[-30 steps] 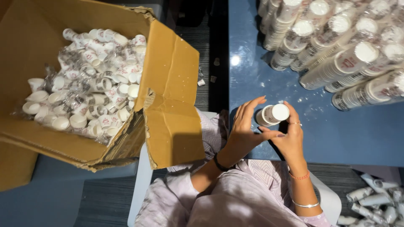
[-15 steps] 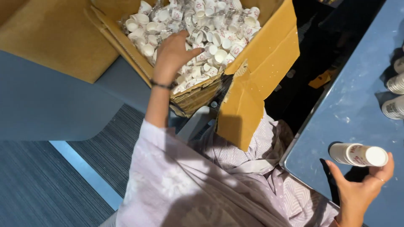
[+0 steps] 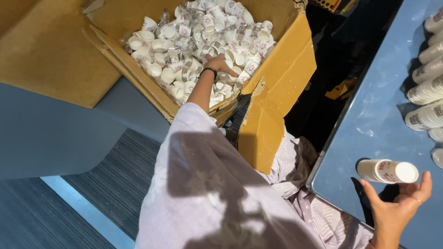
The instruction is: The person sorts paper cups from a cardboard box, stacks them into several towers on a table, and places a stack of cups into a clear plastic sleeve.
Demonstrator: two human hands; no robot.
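We see our left hand (image 3: 220,63) reaching into the cardboard box (image 3: 281,78) at 12 o'clock, fingers curled down among the loose white caps (image 3: 184,41). We cannot tell whether the hand has closed on a cap or merely rests on the pile, because the fingertips are buried. The left arm is extended forward and up, sleeve covering the upper arm, a dark band at the wrist.

Our right hand (image 3: 399,205) sits at 4 o'clock over the blue table (image 3: 369,124), palm up and open, fingers spread. The white bottle (image 3: 386,171) lies on its side just above the fingertips, touching or nearly touching them; we judge it is not gripped.

Risk assessment:
- The bottle can roll toward the table edge at 5 o'clock, since the open hand gives no clamp.
- The box tilts toward us with a torn front flap; pressure from the left hand could spill caps to the floor.
- Stacked bottles (image 3: 427,92) at 3 o'clock lie near the right hand and could be knocked
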